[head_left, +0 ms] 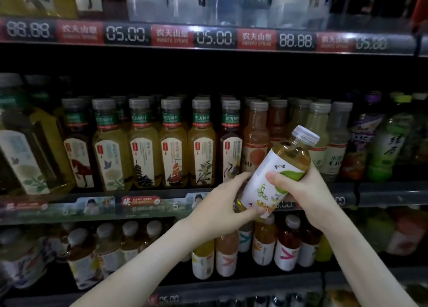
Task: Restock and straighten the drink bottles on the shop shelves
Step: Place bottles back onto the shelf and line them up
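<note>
A tea bottle with a white butterfly label, yellow-green liquid and a grey cap hangs tilted in front of the middle shelf, cap pointing up and right. My left hand grips its lower end from the left. My right hand grips its middle from the right, thumb across the label. Behind it a row of tea bottles stands upright on the middle shelf.
Orange and pale juice bottles stand behind the held bottle, purple and green ones further right. The lower shelf holds small bottles. The top shelf edge carries price displays. A large yellow bottle stands at the far left.
</note>
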The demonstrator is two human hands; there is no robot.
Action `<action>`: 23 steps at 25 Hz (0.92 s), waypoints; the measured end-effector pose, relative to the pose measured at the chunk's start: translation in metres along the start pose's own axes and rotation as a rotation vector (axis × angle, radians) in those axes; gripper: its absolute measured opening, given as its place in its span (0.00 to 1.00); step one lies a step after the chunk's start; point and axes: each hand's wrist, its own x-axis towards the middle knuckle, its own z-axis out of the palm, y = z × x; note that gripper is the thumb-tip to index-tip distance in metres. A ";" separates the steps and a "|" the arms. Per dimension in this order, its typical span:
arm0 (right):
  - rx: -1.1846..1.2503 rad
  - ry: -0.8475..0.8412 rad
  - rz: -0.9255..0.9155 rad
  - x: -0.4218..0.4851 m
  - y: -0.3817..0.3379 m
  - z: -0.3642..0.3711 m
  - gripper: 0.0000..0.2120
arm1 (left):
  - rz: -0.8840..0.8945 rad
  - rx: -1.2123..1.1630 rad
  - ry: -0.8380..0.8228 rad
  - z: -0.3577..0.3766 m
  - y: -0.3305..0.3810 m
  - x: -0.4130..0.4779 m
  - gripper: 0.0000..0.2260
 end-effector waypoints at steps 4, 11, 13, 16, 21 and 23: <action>-0.019 -0.095 0.061 -0.013 0.013 0.025 0.35 | -0.141 -0.013 0.054 0.007 0.002 -0.021 0.32; 0.052 -0.334 0.167 -0.046 0.025 0.062 0.31 | -0.369 -0.478 -0.002 0.003 -0.026 -0.091 0.28; 0.076 -0.371 0.187 -0.056 0.022 0.073 0.28 | -0.384 -0.705 -0.055 -0.002 -0.025 -0.111 0.28; 0.103 -0.427 0.243 -0.072 0.018 0.086 0.27 | -0.380 -0.701 -0.063 -0.007 -0.013 -0.137 0.28; 0.165 -0.488 0.357 -0.106 0.025 0.098 0.31 | -0.554 -0.337 0.083 0.000 0.014 -0.184 0.30; 0.206 -0.511 0.421 -0.127 0.033 0.105 0.26 | -0.642 -0.197 0.053 0.006 0.022 -0.205 0.32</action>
